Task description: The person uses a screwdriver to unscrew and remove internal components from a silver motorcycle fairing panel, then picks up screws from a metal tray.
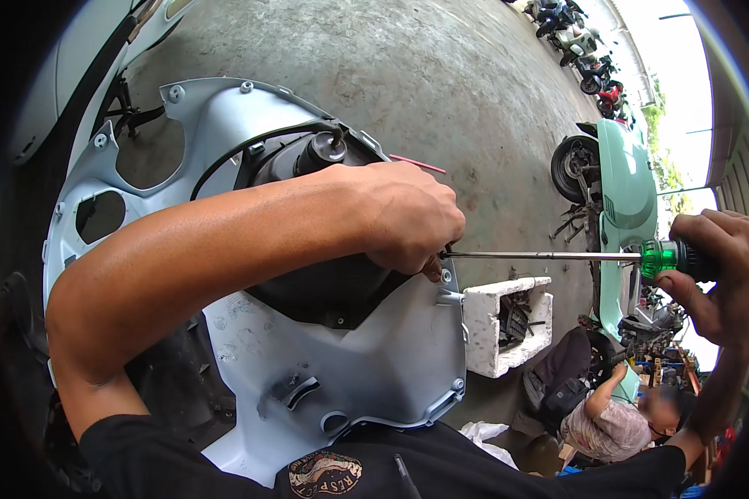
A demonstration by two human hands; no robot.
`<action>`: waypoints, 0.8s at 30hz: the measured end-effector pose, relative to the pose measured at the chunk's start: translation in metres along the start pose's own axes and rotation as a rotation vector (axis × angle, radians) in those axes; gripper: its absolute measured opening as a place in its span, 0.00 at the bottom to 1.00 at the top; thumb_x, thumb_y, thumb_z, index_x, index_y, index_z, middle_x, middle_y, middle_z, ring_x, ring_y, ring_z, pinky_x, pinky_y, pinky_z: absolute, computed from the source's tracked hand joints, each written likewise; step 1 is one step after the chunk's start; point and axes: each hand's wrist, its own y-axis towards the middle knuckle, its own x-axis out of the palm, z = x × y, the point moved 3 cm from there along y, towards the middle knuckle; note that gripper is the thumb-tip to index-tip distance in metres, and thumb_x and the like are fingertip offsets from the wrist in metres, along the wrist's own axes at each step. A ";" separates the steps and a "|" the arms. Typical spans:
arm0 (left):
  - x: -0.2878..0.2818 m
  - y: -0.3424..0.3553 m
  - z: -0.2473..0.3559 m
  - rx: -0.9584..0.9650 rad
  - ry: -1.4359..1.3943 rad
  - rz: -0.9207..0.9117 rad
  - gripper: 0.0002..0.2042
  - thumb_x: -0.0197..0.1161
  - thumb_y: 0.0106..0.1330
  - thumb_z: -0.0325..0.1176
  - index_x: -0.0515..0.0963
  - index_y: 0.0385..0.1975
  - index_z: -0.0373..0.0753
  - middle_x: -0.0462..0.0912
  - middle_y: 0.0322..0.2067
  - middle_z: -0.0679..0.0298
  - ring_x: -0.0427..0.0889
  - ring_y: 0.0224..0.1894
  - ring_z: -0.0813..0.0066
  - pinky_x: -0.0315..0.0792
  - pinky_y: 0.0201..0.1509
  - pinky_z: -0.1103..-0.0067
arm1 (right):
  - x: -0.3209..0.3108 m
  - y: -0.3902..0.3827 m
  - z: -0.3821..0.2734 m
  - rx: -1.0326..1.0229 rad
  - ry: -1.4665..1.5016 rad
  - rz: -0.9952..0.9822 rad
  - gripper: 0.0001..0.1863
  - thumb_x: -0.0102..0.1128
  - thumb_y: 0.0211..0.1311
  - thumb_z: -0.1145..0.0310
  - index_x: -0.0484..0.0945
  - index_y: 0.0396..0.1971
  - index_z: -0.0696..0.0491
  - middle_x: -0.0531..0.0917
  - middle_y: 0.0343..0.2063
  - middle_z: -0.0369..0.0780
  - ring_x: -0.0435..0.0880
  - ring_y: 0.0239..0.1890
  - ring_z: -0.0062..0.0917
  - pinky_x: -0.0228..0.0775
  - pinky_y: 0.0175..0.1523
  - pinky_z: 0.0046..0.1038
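My right hand (716, 270) grips the green and black handle of a long screwdriver (549, 255) at the far right. Its thin shaft runs level to the left and ends at the fingertips of my left hand (416, 218). That hand is closed, its fingers curled down at the panel's edge; what they pinch is hidden. Beneath my left forearm lies a large pale blue scooter body panel (374, 358), its inner side facing up. A black plastic part (308, 291) with a round black cap (324, 150) is set into it, and a black cable (233, 158) arches across.
A white foam box (491, 366) with dark metal parts stands right of the panel. Beyond are a mint green scooter (628, 183) and a row of parked motorbikes (578, 46). Another person (612, 424) sits at lower right. A red rod (418, 164) lies beyond the panel.
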 end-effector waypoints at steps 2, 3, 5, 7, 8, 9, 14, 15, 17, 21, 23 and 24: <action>-0.004 -0.005 0.002 0.009 0.003 -0.001 0.18 0.67 0.64 0.48 0.82 0.38 0.37 0.84 0.38 0.57 0.82 0.48 0.55 0.73 0.52 0.63 | -0.004 -0.005 -0.003 -0.021 0.155 0.096 0.28 0.76 0.48 0.53 0.80 0.43 0.59 0.77 0.35 0.43 0.78 0.36 0.35 0.71 0.46 0.33; -0.006 -0.007 0.007 0.044 0.014 0.044 0.18 0.67 0.64 0.49 0.82 0.38 0.37 0.83 0.39 0.57 0.81 0.50 0.56 0.72 0.54 0.63 | -0.008 -0.015 -0.007 -0.031 0.270 0.182 0.26 0.77 0.48 0.58 0.81 0.43 0.60 0.77 0.36 0.43 0.79 0.36 0.34 0.73 0.44 0.31; -0.012 -0.013 0.011 0.093 0.056 0.096 0.21 0.66 0.63 0.52 0.80 0.43 0.39 0.82 0.42 0.60 0.77 0.55 0.60 0.68 0.60 0.63 | -0.013 -0.025 -0.011 -0.080 0.315 0.331 0.26 0.76 0.47 0.60 0.81 0.43 0.59 0.77 0.36 0.43 0.79 0.36 0.34 0.73 0.44 0.31; -0.019 -0.023 0.018 0.105 0.078 0.178 0.23 0.66 0.63 0.53 0.79 0.46 0.40 0.81 0.42 0.60 0.78 0.54 0.60 0.68 0.60 0.64 | -0.012 -0.023 -0.012 -0.139 0.309 0.437 0.25 0.76 0.47 0.61 0.81 0.43 0.59 0.77 0.37 0.43 0.79 0.36 0.33 0.73 0.44 0.31; -0.023 -0.028 0.022 0.109 0.090 0.217 0.23 0.66 0.63 0.53 0.78 0.48 0.40 0.81 0.43 0.60 0.78 0.53 0.60 0.68 0.59 0.65 | -0.012 -0.017 -0.013 -0.175 0.293 0.477 0.25 0.76 0.47 0.62 0.81 0.43 0.59 0.77 0.37 0.43 0.79 0.36 0.33 0.73 0.44 0.31; -0.028 -0.033 0.026 0.106 0.137 0.202 0.25 0.66 0.63 0.53 0.76 0.52 0.40 0.81 0.45 0.59 0.78 0.55 0.60 0.68 0.61 0.65 | -0.017 -0.011 -0.018 -0.203 0.261 0.511 0.24 0.76 0.47 0.63 0.81 0.43 0.59 0.77 0.37 0.43 0.80 0.36 0.33 0.74 0.44 0.31; -0.076 -0.079 0.042 -0.251 0.347 0.143 0.24 0.65 0.65 0.48 0.77 0.55 0.38 0.81 0.48 0.55 0.77 0.58 0.58 0.66 0.65 0.63 | -0.038 0.012 -0.030 -0.338 0.131 0.631 0.23 0.76 0.46 0.66 0.82 0.43 0.59 0.77 0.38 0.44 0.80 0.37 0.33 0.75 0.43 0.30; -0.090 -0.090 0.039 -0.340 0.315 0.134 0.23 0.65 0.66 0.45 0.77 0.56 0.37 0.81 0.49 0.55 0.77 0.58 0.57 0.66 0.65 0.63 | -0.046 0.014 -0.037 -0.357 0.093 0.638 0.23 0.75 0.45 0.67 0.82 0.43 0.58 0.77 0.38 0.44 0.80 0.37 0.33 0.75 0.43 0.30; -0.113 -0.092 0.014 -0.405 0.262 0.204 0.21 0.64 0.67 0.40 0.76 0.57 0.35 0.81 0.51 0.53 0.77 0.59 0.57 0.66 0.67 0.64 | -0.052 0.022 -0.039 -0.395 0.050 0.648 0.23 0.75 0.45 0.69 0.82 0.44 0.58 0.77 0.38 0.44 0.81 0.37 0.33 0.75 0.43 0.30; -0.110 -0.074 -0.054 -0.466 0.060 0.202 0.21 0.61 0.68 0.30 0.75 0.61 0.37 0.78 0.59 0.53 0.75 0.62 0.56 0.67 0.68 0.68 | -0.048 0.039 -0.030 -0.480 0.040 0.678 0.22 0.75 0.44 0.72 0.83 0.44 0.58 0.78 0.39 0.44 0.81 0.37 0.32 0.76 0.42 0.30; -0.103 -0.073 -0.063 -0.415 -0.099 0.113 0.19 0.61 0.68 0.29 0.78 0.59 0.40 0.80 0.58 0.55 0.77 0.61 0.58 0.68 0.67 0.69 | -0.046 0.042 -0.036 -0.511 0.018 0.682 0.22 0.75 0.44 0.73 0.83 0.44 0.58 0.78 0.39 0.44 0.81 0.37 0.32 0.76 0.42 0.29; -0.096 -0.072 -0.065 -0.381 -0.180 0.069 0.17 0.61 0.68 0.28 0.79 0.57 0.40 0.81 0.56 0.56 0.78 0.59 0.59 0.69 0.66 0.70 | -0.045 0.045 -0.039 -0.529 0.019 0.681 0.22 0.75 0.44 0.74 0.83 0.44 0.58 0.78 0.40 0.44 0.82 0.37 0.32 0.76 0.42 0.29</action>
